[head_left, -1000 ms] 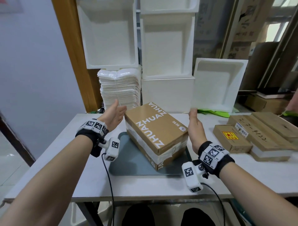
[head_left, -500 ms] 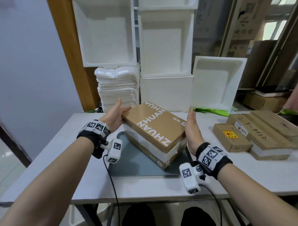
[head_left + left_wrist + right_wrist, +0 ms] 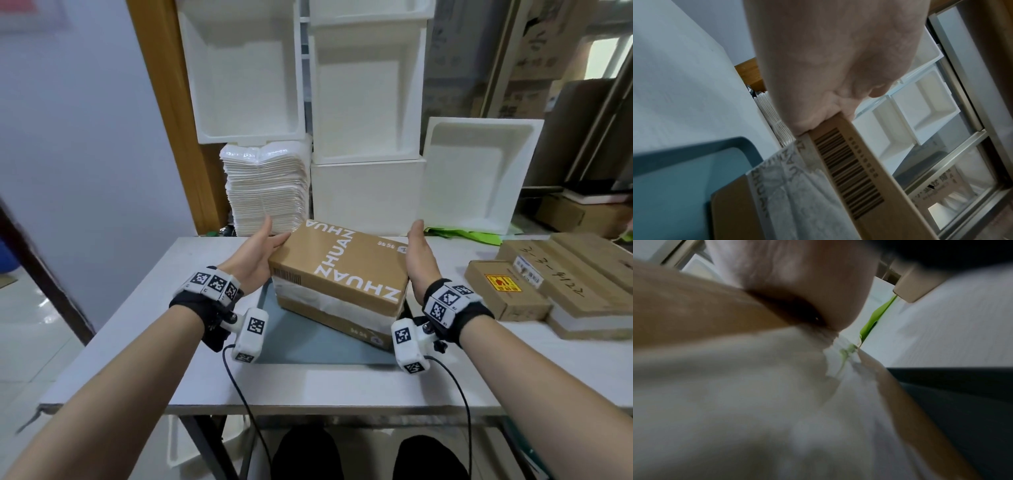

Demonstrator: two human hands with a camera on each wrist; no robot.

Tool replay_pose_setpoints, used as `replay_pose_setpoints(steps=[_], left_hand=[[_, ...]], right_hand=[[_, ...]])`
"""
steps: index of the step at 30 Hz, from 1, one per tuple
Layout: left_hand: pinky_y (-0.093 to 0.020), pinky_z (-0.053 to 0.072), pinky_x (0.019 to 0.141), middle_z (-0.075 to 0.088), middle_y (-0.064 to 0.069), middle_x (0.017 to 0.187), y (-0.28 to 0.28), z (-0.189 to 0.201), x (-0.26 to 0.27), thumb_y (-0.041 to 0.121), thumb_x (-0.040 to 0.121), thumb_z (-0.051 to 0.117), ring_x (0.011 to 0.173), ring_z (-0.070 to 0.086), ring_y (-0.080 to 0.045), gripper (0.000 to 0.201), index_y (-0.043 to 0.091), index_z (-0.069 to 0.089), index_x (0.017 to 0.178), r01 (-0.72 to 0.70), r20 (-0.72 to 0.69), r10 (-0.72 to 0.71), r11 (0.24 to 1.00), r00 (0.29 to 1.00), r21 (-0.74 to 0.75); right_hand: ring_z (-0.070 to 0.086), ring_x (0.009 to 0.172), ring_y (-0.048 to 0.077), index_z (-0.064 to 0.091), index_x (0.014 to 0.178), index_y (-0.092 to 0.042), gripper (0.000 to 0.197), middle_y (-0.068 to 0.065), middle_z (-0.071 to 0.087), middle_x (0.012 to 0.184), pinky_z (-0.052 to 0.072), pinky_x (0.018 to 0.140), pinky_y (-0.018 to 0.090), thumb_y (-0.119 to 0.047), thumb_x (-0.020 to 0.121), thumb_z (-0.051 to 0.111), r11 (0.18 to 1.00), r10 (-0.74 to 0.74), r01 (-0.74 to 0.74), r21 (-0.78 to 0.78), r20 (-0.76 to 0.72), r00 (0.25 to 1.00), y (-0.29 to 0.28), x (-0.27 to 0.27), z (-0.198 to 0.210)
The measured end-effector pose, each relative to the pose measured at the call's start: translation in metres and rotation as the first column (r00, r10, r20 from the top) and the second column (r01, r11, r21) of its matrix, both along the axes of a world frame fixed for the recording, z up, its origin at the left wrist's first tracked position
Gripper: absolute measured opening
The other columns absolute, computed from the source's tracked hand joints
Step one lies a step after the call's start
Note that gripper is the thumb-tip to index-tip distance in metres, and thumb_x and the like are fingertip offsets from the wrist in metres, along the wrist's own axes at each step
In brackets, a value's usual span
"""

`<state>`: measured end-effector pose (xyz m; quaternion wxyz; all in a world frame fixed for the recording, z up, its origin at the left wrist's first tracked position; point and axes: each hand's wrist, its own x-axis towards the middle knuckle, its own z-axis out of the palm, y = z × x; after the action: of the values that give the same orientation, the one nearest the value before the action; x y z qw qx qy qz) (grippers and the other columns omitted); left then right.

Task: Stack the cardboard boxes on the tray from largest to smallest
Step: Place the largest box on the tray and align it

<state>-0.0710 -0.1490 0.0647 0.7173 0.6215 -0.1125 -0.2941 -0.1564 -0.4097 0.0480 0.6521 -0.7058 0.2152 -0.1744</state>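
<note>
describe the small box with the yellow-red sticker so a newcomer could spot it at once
Start at the white table and look to its right side, past the blue-grey tray, where a group of flat cardboard boxes lies. The small box sits at the left edge of that group, right against a longer handwritten box. It alone bears a yellow-and-red sticker on top.

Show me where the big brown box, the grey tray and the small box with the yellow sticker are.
big brown box (image 3: 346,270), head view, its printed top.
grey tray (image 3: 308,346), head view, its bare floor.
small box with the yellow sticker (image 3: 507,294), head view, its top.
</note>
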Motion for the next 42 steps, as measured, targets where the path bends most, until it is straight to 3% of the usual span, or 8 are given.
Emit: replay_pose_setpoints(steps=[6,11,15,18,25,30,37,42], left_hand=[[-0.035,0.046,0.089,0.071,-0.007,0.117,-0.005,-0.008,-0.005,0.066,0.096,0.015,0.115,0.062,-0.022,0.075,0.013,0.057,0.128,-0.064,-0.012,0.064,0.998,0.998,0.015],[-0.037,0.049,0.078,0.077,-0.008,0.095,-0.013,-0.016,-0.006,0.066,0.096,0.021,0.103,0.066,-0.024,0.067,0.017,0.065,0.108,-0.175,-0.092,0.177,0.984,0.980,0.024],[-0.038,0.048,0.078,0.077,-0.008,0.096,-0.016,-0.019,-0.011,0.067,0.095,0.021,0.102,0.066,-0.024,0.067,0.018,0.066,0.103,-0.164,-0.103,0.166,0.986,0.981,0.023],[-0.040,0.049,0.083,0.075,-0.010,0.104,-0.014,-0.020,-0.016,0.068,0.094,0.022,0.106,0.065,-0.025,0.068,0.018,0.066,0.106,-0.155,-0.099,0.155,0.988,0.983,0.010],[-0.038,0.048,0.085,0.074,-0.011,0.108,-0.007,-0.016,-0.032,0.065,0.096,0.023,0.110,0.064,-0.025,0.066,0.016,0.065,0.108,-0.194,-0.092,0.193,0.981,0.977,-0.004],[-0.035,0.050,0.078,0.075,-0.009,0.105,-0.008,-0.011,-0.044,0.064,0.097,0.022,0.102,0.067,-0.023,0.065,0.017,0.065,0.109,-0.202,-0.039,0.201,0.979,0.979,-0.015],[-0.036,0.049,0.087,0.076,-0.005,0.103,0.002,-0.017,-0.059,0.063,0.097,0.020,0.104,0.066,-0.021,0.063,0.022,0.066,0.109,-0.204,-0.012,0.204,0.978,0.979,-0.029],[-0.039,0.047,0.097,0.068,-0.011,0.122,0.006,-0.028,-0.067,0.066,0.096,0.018,0.115,0.061,-0.025,0.065,0.023,0.062,0.117,-0.180,-0.016,0.180,0.984,0.983,0.001]], right_hand=[[0.023,0.150,0.022,0.017,0.159,-0.028,0.080,-0.002,0.022,0.164,0.017,0.122,0.041,-0.072,0.093,0.012,1.000,-0.013,0.013,0.003,-0.045,0.999,-0.003,-0.011,-0.006],[0.033,0.146,0.017,0.028,0.155,-0.034,0.132,-0.006,0.038,0.158,0.019,0.122,0.042,-0.106,0.045,0.014,0.998,0.057,-0.056,0.033,-0.051,0.997,-0.001,-0.017,-0.025],[0.026,0.149,0.021,0.016,0.159,-0.029,0.087,-0.002,0.026,0.163,0.019,0.122,0.040,-0.079,0.087,0.016,0.999,0.024,-0.023,0.029,-0.039,0.999,0.007,-0.026,-0.016],[0.021,0.151,0.021,0.012,0.159,-0.027,0.079,-0.001,0.020,0.165,0.016,0.122,0.040,-0.072,0.094,0.015,0.999,0.013,-0.012,0.035,-0.031,0.999,0.007,-0.025,-0.019],[0.045,0.139,0.019,0.043,0.148,-0.031,0.135,-0.003,0.048,0.151,0.032,0.117,0.044,-0.108,0.039,0.024,0.985,0.025,-0.021,0.174,-0.018,1.000,0.003,-0.022,-0.046],[0.059,0.123,0.020,0.059,0.134,-0.028,0.110,-0.001,0.064,0.133,0.041,0.110,0.043,-0.101,0.057,0.029,0.958,0.099,-0.082,0.273,-0.050,0.994,0.010,-0.036,-0.017],[0.052,0.133,0.027,0.053,0.141,-0.028,0.139,0.002,0.056,0.144,0.034,0.113,0.051,-0.108,0.027,0.038,0.958,0.153,-0.116,0.263,-0.123,0.981,-0.023,0.012,-0.043],[0.065,0.115,0.028,0.068,0.120,-0.019,0.100,0.008,0.070,0.123,0.047,0.105,0.047,-0.096,0.066,0.033,0.957,0.151,-0.116,0.266,-0.116,0.982,0.003,-0.025,-0.022]])
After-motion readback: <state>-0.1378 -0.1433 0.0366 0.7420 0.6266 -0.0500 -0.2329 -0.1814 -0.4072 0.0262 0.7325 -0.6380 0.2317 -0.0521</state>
